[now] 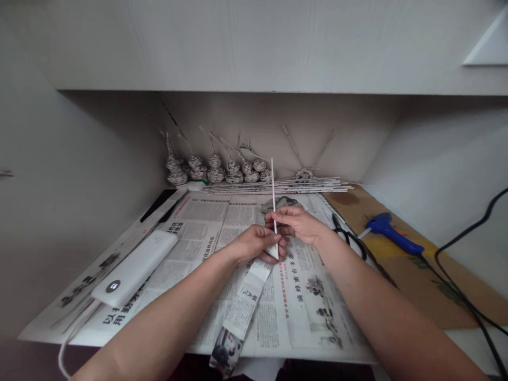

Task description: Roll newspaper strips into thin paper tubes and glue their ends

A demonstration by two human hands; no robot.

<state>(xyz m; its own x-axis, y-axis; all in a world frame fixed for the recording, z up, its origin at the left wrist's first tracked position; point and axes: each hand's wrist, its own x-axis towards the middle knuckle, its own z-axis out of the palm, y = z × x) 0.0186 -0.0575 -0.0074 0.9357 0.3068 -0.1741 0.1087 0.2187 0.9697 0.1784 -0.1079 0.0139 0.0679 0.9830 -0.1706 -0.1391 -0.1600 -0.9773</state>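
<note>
A long newspaper strip [250, 301] hangs from my fingers toward the table's front edge. Its upper end meets the foot of a thin white stick [273, 182], which stands nearly upright. My left hand [260, 243] is closed, pinching the strip against the lower end of the stick. Slightly higher, my right hand [296, 222] grips the stick between thumb and fingers. Some of its fingertips are hidden behind the stick and the left hand. Beyond the hands lies a small grey bundle [283, 202], partly covered.
Newspaper sheets [198, 233] cover the table. A white power bank [137, 270] with a cable lies left. Scissors [349, 235] and a blue glue gun [392, 233] lie right, on or beside cardboard [413, 296]. Paper sticks [278, 185] and several woven gourd shapes [216, 169] line the back.
</note>
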